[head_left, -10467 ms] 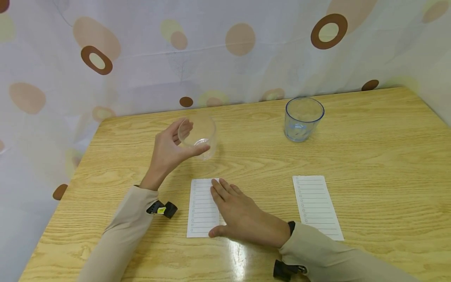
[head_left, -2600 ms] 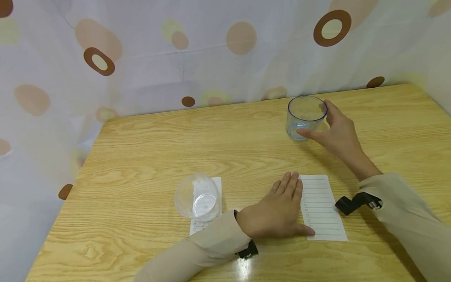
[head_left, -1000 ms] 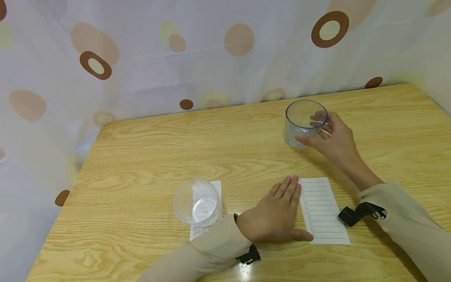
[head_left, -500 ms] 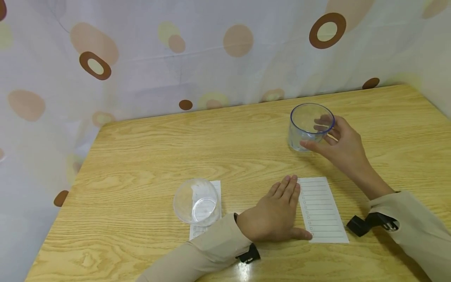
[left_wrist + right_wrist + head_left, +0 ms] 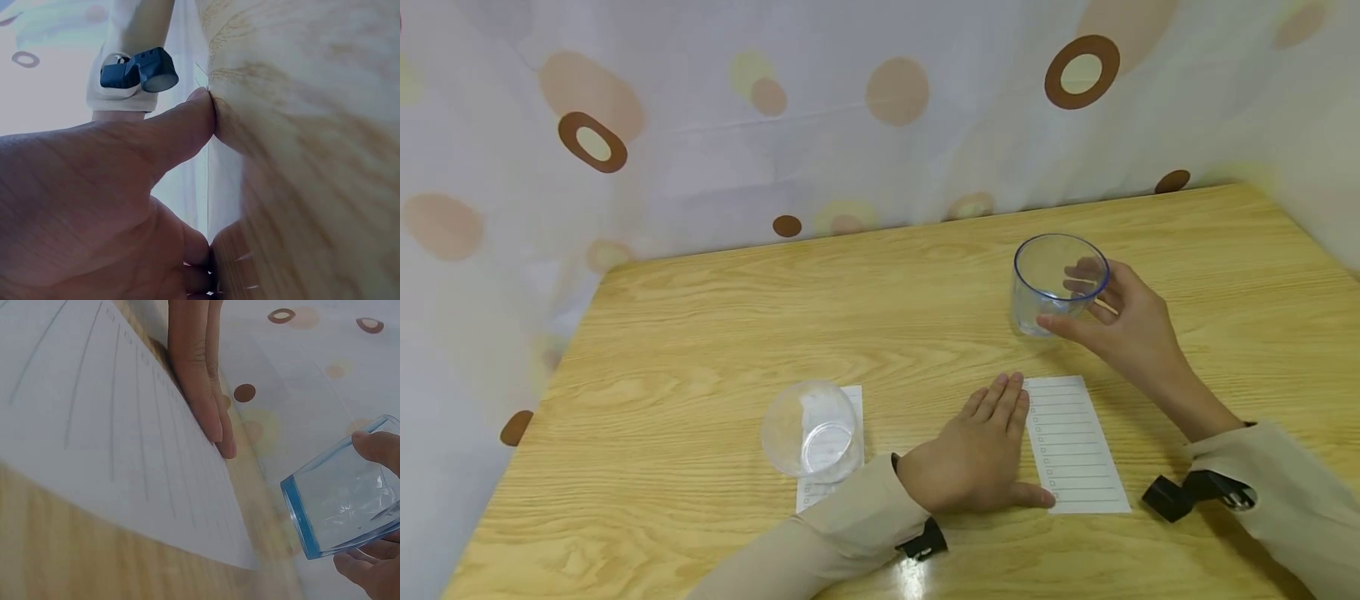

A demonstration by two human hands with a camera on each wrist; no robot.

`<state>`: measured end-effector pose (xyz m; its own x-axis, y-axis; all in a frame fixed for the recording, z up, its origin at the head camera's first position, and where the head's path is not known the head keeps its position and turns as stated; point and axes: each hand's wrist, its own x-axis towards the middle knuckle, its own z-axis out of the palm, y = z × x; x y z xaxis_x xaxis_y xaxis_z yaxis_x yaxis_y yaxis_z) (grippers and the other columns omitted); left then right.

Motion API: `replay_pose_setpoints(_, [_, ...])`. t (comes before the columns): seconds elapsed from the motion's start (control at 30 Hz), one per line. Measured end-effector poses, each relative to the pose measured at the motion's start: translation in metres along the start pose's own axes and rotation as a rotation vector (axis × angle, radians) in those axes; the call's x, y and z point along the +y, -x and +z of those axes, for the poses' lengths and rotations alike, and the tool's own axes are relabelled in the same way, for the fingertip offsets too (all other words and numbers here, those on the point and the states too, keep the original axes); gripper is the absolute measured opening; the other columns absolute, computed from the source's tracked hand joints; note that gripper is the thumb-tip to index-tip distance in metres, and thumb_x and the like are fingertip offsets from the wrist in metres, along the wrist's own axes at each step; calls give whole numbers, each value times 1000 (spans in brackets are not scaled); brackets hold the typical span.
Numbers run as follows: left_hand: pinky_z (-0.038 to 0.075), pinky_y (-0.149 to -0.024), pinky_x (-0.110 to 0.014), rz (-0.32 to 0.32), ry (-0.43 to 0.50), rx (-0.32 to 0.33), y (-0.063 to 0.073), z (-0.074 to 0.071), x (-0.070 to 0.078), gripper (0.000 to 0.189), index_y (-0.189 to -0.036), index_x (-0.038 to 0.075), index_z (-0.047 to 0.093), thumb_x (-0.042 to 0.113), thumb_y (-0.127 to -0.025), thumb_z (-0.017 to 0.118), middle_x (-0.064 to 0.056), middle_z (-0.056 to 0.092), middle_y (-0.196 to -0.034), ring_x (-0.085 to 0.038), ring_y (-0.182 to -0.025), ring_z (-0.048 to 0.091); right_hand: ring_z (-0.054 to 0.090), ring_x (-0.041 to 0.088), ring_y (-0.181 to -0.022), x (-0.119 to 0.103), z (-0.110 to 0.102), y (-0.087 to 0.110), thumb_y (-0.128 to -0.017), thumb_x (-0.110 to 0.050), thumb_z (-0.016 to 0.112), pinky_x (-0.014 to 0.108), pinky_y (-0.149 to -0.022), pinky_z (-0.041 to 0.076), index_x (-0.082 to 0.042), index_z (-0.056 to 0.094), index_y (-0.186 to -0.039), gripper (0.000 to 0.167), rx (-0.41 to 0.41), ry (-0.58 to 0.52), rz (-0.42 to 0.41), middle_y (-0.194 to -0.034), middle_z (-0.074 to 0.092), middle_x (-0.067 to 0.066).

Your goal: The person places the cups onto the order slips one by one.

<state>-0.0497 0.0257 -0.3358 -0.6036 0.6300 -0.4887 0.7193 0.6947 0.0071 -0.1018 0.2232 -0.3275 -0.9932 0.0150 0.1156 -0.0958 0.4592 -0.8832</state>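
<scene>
My right hand (image 5: 1138, 333) grips a clear tumbler (image 5: 1033, 304) with a blue rim, thumb on the near side and fingers behind it. The tumbler is upright, beyond the right lined checklist sheet (image 5: 1078, 450); its thick blue base (image 5: 300, 519) shows in the right wrist view. With fingers straight, my left hand (image 5: 973, 458) rests along that sheet's left edge, fingertips at its top corner and thumb at its lower corner. In the left wrist view the left thumb (image 5: 181, 128) touches the table. A clear plastic cup (image 5: 786, 437) stands on the left checklist sheet (image 5: 808, 496), partly covering it.
The wooden table (image 5: 715, 333) ends at the back against a dotted curtain (image 5: 827, 158). Black camera mounts sit on both wrists, the right one (image 5: 1168, 498) sticking out over the table. The left sleeve (image 5: 820, 533) crosses in front of the left sheet.
Earlier my left hand held the clear cup and my right rested at the left sheet; the cup now stands on that sheet. Lately my right hand has brought the blue-rimmed tumbler a little nearer.
</scene>
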Motion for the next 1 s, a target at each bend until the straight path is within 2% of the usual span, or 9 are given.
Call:
replay_pose_setpoints(0.47, [3, -118, -32, 0, -8, 11, 1, 2, -2, 105, -155, 7, 2, 79, -84, 33, -10, -13, -160, -22, -146, -12, 45, 38, -130, 3, -2, 15, -80, -16, 81, 8, -95, 39, -5, 41, -138, 71, -15, 39, -35, -135, 50, 15])
replay_pose_setpoints(0.8, [0, -117, -29, -19, -30, -12, -1, 5, -4, 105, -155, 10, -3, 81, -83, 29, -7, -16, -160, -19, -145, -17, 51, 10, -125, 14, -2, 23, -79, -12, 81, 6, -93, 39, -10, 44, -137, 69, -28, 62, -45, -133, 52, 8])
replay_pose_setpoints(1.0, [-1, -117, -28, -30, -43, -6, -4, 7, -6, 106, -155, 11, -3, 82, -83, 28, -6, -16, -160, -18, -145, -17, 50, -4, -119, 21, -3, 28, -78, -12, 82, 4, -90, 38, -13, 44, -139, 73, -36, 70, -53, -127, 53, -4])
